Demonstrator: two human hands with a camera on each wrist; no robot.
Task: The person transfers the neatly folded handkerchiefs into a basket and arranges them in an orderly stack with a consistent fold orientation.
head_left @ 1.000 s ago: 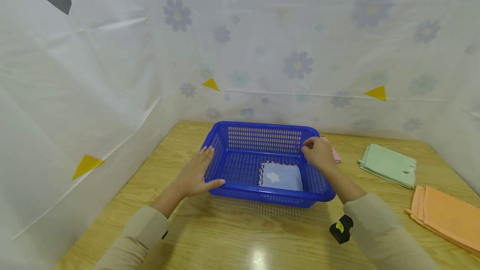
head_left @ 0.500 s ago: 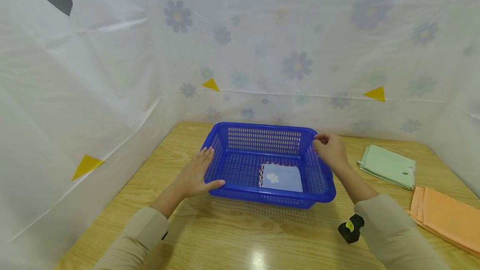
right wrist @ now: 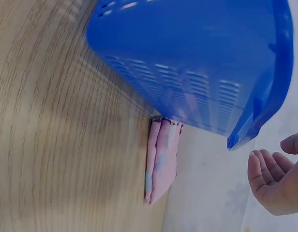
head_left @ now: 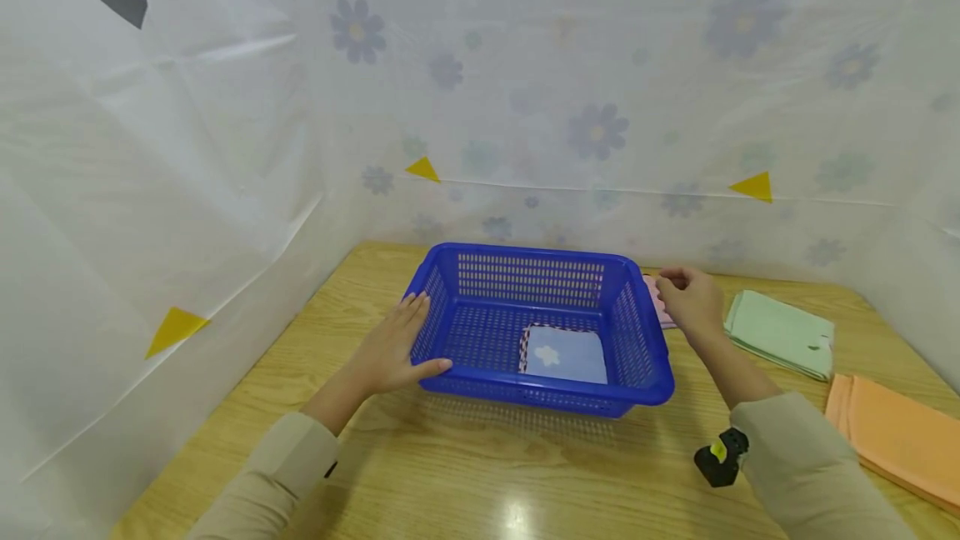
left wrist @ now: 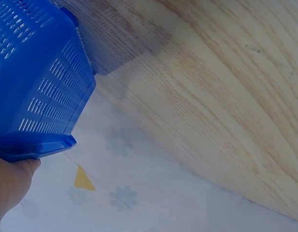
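Observation:
My left hand (head_left: 386, 354) rests on the left rim of a blue plastic basket (head_left: 540, 252), fingers straight along the edge and thumb reaching over the front corner. Inside the basket, at the front right, lies a folded light blue cloth (head_left: 573, 355) with a white star-like patch and a checked edge. My right hand (head_left: 692, 305) hovers just beyond the basket's right rim, fingers loosely bent and holding nothing. Beneath it, a folded pink cloth (right wrist: 162, 162) lies on the table beside the basket, partly hidden by basket and hand in the head view.
To the right, a folded green cloth (head_left: 783, 333) and a folded orange cloth (head_left: 896, 436) lie on the wooden table (head_left: 450, 482). White flower-printed sheeting (head_left: 525, 90) closes off the back and sides. A black device (head_left: 722, 457) is strapped at the right wrist.
The right hand has moved rightward from above the basket's right side to outside it, over the pink cloth. My left hand and the basket stay in place.

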